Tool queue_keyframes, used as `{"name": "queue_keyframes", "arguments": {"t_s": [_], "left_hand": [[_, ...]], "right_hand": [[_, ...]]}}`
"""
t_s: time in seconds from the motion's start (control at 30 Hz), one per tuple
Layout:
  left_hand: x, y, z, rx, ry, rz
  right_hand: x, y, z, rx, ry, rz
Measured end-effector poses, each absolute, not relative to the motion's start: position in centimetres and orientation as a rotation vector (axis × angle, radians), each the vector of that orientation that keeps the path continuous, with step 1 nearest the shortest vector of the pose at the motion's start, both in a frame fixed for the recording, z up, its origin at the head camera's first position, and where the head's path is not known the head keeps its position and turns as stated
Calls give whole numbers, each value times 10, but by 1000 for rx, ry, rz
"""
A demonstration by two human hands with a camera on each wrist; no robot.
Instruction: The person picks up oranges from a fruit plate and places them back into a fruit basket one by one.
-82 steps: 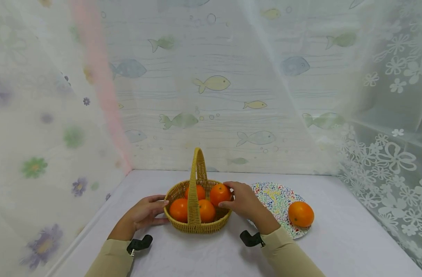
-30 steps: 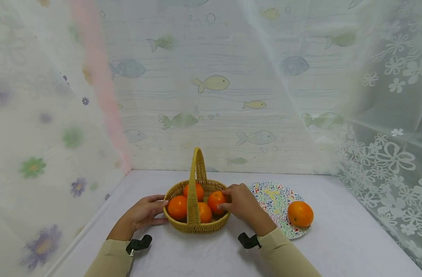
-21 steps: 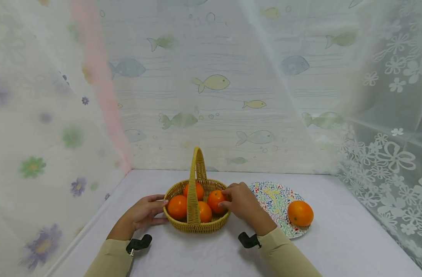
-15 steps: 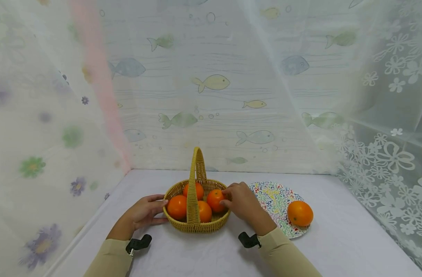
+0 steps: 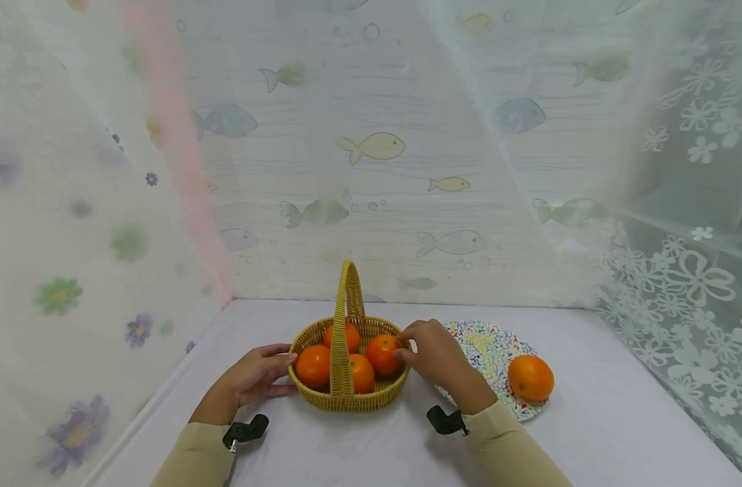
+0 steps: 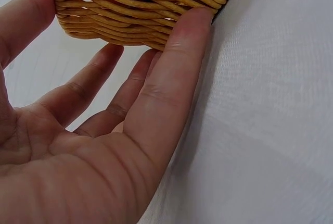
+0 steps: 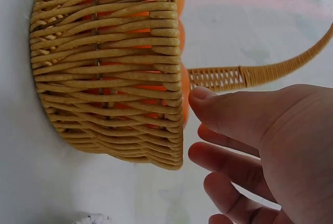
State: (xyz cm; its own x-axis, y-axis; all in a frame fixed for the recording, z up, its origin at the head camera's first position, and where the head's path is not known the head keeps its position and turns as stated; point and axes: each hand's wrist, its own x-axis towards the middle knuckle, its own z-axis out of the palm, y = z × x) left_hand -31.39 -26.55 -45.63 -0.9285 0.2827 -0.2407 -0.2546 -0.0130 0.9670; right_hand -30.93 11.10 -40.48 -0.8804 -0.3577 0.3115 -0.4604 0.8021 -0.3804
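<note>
A yellow wicker basket [image 5: 358, 404] with a tall arched handle stands on the table, with several oranges in it. At its left end my left hand [image 5: 258, 372] holds the wall, thumb at the rim and fingers spread along the side; in the left wrist view its fingertips touch the wicker. My right hand [image 5: 434, 348] is at the right rim, beside the rightmost orange [image 5: 383, 354]. That orange rests inside the basket. In the right wrist view the right hand's fingers are loosely bent and apart from the wicker, the thumb tip close to the orange.
A round plate [image 5: 477, 338] with a multicoloured pattern lies right of the basket, partly behind the right forearm. One orange [image 5: 531, 377] sits on its right side. A white cloth [image 5: 322, 453] covers the table. Fish-print curtain [image 5: 383, 203] hangs behind.
The rightmost orange has gone from the right hand's grip at the rim down into the basket. The right hand has loosened and drawn slightly right. The left hand stays put.
</note>
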Motion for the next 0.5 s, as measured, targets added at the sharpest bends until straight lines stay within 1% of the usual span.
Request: {"name": "queue_keyframes", "arguments": {"t_s": [0.17, 0.5], "left_hand": [[-315, -266, -458, -3, 1913, 2009], [-315, -265, -458, 31, 1900, 2008]], "right_hand": [[-310, 117, -404, 645, -2774, 644], [-306, 141, -394, 629, -2747, 537]]}}
